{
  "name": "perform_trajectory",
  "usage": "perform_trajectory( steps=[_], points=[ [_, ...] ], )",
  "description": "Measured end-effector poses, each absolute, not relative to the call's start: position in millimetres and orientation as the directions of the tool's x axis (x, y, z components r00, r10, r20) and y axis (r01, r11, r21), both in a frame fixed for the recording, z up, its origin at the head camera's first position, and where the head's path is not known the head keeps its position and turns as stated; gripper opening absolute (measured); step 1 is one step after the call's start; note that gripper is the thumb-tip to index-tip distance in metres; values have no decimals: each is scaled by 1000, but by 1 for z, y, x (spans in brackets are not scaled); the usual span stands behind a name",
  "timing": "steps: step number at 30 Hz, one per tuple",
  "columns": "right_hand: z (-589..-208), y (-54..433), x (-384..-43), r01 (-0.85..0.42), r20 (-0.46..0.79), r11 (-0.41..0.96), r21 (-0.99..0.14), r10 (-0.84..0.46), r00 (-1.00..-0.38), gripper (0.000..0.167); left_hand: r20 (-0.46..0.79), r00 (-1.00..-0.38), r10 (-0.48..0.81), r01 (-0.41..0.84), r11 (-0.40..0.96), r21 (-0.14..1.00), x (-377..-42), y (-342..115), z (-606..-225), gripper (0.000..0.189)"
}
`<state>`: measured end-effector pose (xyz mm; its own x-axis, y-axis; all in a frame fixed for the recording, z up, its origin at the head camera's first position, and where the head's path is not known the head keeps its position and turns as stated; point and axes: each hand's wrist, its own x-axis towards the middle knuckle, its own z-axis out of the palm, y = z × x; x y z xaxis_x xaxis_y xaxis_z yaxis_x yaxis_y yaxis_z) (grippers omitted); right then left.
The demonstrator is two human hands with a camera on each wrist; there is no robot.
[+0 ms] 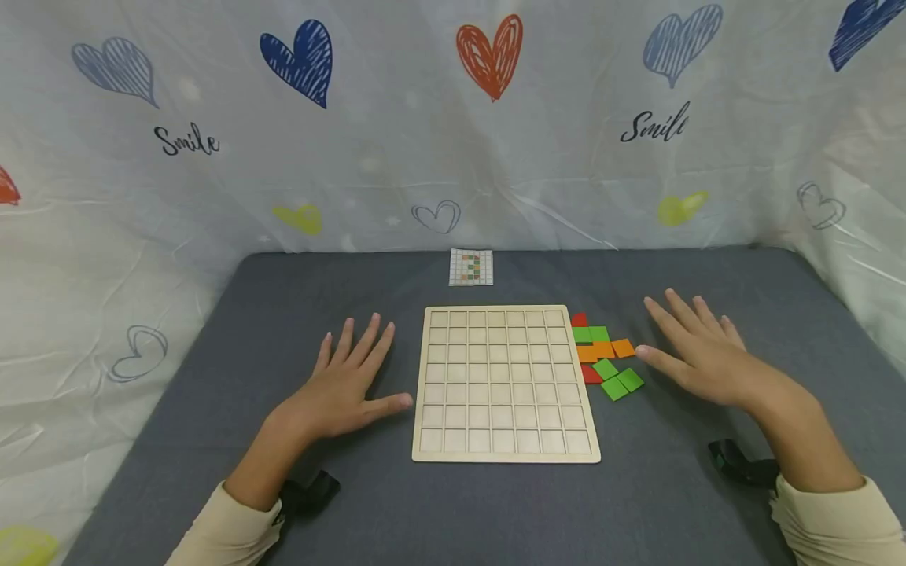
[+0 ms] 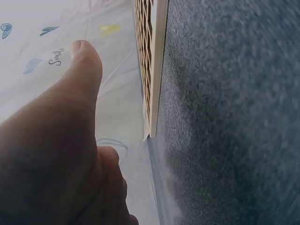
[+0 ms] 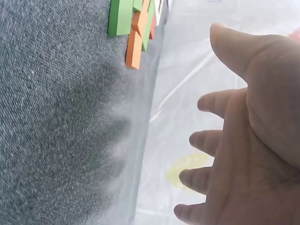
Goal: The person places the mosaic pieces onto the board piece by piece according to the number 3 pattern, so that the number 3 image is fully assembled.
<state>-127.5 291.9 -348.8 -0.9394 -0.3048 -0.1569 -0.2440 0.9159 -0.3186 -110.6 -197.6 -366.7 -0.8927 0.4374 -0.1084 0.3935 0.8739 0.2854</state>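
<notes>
A pale wooden grid board [image 1: 504, 456] lies flat in the middle of the table. My left hand [image 1: 336, 393] is to its left with spread fingers, the thumb tip close to the board's edge; it holds nothing. On the other side, my right hand [image 1: 701, 354] spreads its fingers and holds nothing. Its thumb points towards an orange tile [image 1: 623, 348]. Several green tiles [image 1: 614, 388], orange tiles and red tiles [image 1: 591, 375] lie in a loose cluster along the board's right edge. In the right wrist view, a green tile [image 3: 124, 18] shows at the top.
A small card [image 1: 470, 268] printed with a coloured grid pattern lies behind the board. Dark grey cloth [image 1: 524, 519] covers the table. A white curtain [image 1: 396, 141] with hearts and lettering hangs at the back and sides. Each wrist bears a black strap-on device [image 1: 311, 494].
</notes>
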Motion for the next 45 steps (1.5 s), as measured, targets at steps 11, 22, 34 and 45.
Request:
perform_trajectory(
  steps=[11, 22, 34, 45],
  points=[
    [-353, 287, -126, -339, -96, 883, -324, -388, -917, 73, -114, -860, 497, 446, 842, 302, -108, -192, -369, 103],
    [-358, 276, -128, -505, 34, 819, -272, -516, -856, 37, -210, -824, 526, 439, 828, 348, -104, -184, -371, 106],
    [-369, 271, -131, -549, 112, 798, -249, -540, -834, 26, -274, -791, 548, 448, 822, 351, -102, -182, -379, 119],
    [-369, 269, -134, -554, 131, 799, -235, -539, -832, 22, -278, -795, 539, 445, 830, 336, -101, -183, -378, 119]
  ],
)
